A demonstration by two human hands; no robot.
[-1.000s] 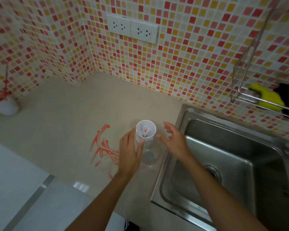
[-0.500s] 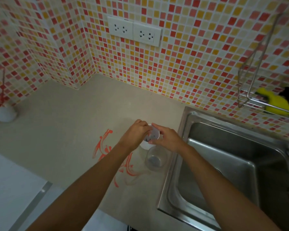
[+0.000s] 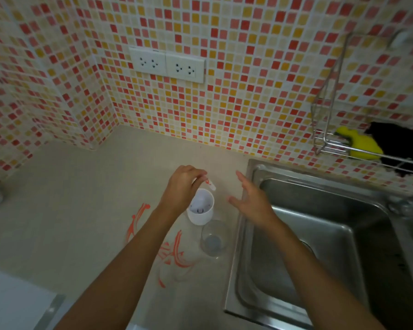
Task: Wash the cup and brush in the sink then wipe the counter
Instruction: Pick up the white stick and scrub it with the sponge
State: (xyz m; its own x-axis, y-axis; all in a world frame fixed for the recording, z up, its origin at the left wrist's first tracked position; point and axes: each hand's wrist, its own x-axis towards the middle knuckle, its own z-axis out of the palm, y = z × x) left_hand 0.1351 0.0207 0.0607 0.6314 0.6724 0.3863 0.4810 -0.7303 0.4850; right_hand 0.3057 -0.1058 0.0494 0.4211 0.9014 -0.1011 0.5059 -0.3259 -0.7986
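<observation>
Our left hand [image 3: 184,186] hovers over the white cup [image 3: 200,209] on the counter [image 3: 69,210], fingers curled and pinching a small white, red-tipped brush [image 3: 210,184] just above the rim. Our right hand [image 3: 250,201] is spread, fingers straight, apart from the cup, at the sink [image 3: 320,229] edge. A clear glass [image 3: 214,239] stands just beside the cup, red smears [image 3: 174,251] near it.

Likely a home kitchen — steel sink [image 3: 320,234], tiled wall [image 3: 248,91], counter [image 3: 81,210].
</observation>
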